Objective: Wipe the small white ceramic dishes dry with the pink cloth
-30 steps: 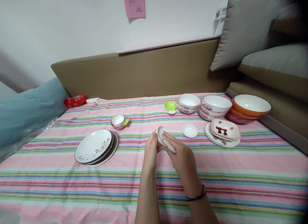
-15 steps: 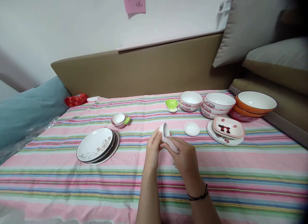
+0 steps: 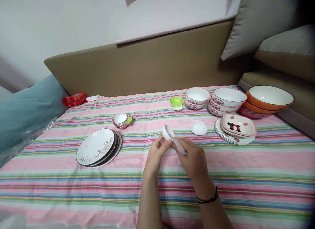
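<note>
My left hand (image 3: 155,155) grips a small white saucer (image 3: 167,133) by its lower edge and holds it tilted above the striped tablecloth (image 3: 73,186). My right hand (image 3: 193,158) presses a white cloth (image 3: 179,146) against the saucer's right side. A black band circles my right wrist. Another small white saucer (image 3: 198,127) lies flat on the cloth just to the right of my hands.
A stack of patterned plates (image 3: 98,151) lies at the left, with small nested dishes (image 3: 121,120) behind it. A green dish (image 3: 176,102), white bowls (image 3: 197,97), orange bowls (image 3: 268,101) and a square dish on plates (image 3: 238,128) sit at the right. Cushions stand behind.
The saucer has turned in my hands, from facing me to edge-on and tilted. My right hand has slid the cloth along its side. The view has dipped slightly.
</note>
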`<action>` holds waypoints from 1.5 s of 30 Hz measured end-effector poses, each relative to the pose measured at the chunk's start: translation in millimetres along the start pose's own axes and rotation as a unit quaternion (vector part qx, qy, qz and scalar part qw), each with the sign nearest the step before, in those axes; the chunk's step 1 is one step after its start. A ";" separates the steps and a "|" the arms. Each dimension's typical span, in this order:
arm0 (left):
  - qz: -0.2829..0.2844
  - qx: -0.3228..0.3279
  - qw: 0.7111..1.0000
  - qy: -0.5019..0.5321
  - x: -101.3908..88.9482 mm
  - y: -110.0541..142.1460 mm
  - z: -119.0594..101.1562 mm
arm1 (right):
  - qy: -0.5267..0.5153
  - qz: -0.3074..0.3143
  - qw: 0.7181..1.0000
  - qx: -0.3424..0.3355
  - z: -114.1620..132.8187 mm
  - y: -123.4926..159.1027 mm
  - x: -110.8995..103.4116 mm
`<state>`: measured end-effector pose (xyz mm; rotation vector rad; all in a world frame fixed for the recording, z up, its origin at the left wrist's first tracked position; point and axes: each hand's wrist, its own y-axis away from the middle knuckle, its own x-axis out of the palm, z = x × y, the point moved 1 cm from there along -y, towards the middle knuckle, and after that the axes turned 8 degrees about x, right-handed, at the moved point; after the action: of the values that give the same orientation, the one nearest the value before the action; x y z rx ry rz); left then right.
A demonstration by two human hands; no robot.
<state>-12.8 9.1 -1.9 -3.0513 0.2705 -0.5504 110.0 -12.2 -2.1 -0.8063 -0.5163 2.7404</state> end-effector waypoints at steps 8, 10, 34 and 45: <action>-0.119 0.026 0.992 0.040 4.1 -4.9 8.4 | -0.001 -0.005 1.000 0.016 -0.8 -1.3 7.1; -0.144 0.023 0.989 0.037 2.3 -5.5 10.5 | 0.004 0.012 1.000 0.025 -2.8 -1.5 8.9; -0.099 -0.078 0.990 -0.056 -19.0 -7.1 9.5 | 0.004 0.069 0.997 0.026 -7.1 -1.9 14.8; -0.090 -0.021 0.996 0.012 -7.3 -5.9 -1.1 | 0.036 0.024 0.999 0.026 -5.6 -2.4 10.5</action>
<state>-18.9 16.2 -3.1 -3.1311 0.0082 -0.5984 104.8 -5.1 -10.5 -0.9124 -0.4147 2.7443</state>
